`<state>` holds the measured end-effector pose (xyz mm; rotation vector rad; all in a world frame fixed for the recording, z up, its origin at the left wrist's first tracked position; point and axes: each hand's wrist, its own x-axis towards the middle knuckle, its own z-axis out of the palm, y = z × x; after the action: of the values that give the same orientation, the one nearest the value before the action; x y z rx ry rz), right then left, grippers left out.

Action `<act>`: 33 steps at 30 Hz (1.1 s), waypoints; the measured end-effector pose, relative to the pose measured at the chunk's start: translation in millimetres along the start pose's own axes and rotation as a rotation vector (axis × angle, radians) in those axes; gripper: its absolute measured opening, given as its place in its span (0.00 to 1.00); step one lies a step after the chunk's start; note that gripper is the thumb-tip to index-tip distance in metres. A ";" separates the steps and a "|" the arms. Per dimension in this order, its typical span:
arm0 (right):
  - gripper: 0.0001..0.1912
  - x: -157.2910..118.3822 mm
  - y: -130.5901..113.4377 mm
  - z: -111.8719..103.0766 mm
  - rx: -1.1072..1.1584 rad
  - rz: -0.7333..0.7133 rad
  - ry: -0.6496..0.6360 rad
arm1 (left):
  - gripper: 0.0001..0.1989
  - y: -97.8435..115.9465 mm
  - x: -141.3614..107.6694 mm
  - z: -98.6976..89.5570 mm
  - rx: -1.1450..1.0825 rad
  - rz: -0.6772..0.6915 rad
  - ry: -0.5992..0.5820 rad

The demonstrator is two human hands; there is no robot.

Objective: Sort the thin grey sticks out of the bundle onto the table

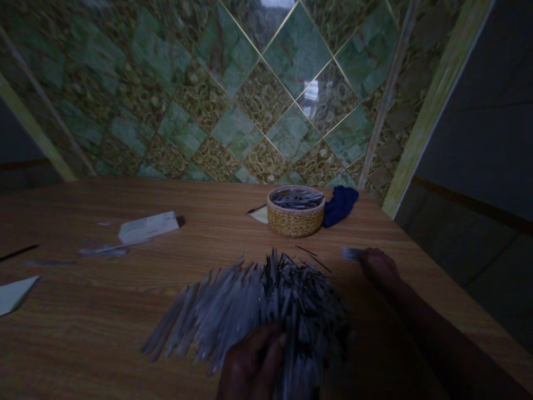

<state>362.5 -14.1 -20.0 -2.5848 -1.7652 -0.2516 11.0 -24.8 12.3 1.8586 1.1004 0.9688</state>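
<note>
A large heap of long thin sticks (pixel 233 308), pale grey and translucent-looking on its left, lies in front of me on the table. The heap's right part (pixel 312 300) is darker, with black slender pieces mixed in. At the near edge of the heap is my left hand (pixel 252 361), its thumb and fingers pinched together; what they grip, if anything, is hidden. My right hand (pixel 380 269) is to the right of the heap, closed round a small bundle of pale thin sticks (pixel 350 254) whose ends point left.
A round woven basket (pixel 295 222) holding more thin sticks stands at the back, beside a dark blue cloth (pixel 341 205). A white box (pixel 149 226), loose pale strips (pixel 108 250) and a pale paper (pixel 16 294) lie to the left. Behind the wooden table (pixel 208 205) rises a tiled wall.
</note>
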 end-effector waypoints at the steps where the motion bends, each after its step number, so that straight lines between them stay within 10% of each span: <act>1: 0.15 -2.4 -1.2 -0.9 0.005 0.008 -0.007 | 0.11 -0.1 -0.4 0.3 -0.003 0.005 0.003; 17: 0.13 -116.2 -70.2 -59.0 0.701 -0.219 -0.304 | 0.12 5.5 -0.3 1.1 0.008 0.004 -0.067; 33: 0.13 -121.6 -99.7 -59.5 0.660 -0.252 -0.306 | 0.12 5.5 0.0 -1.1 0.065 0.078 -0.082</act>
<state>219.2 -95.4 13.7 -2.0024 -1.8388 0.6509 11.9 -26.4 17.5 1.9890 1.0282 0.9009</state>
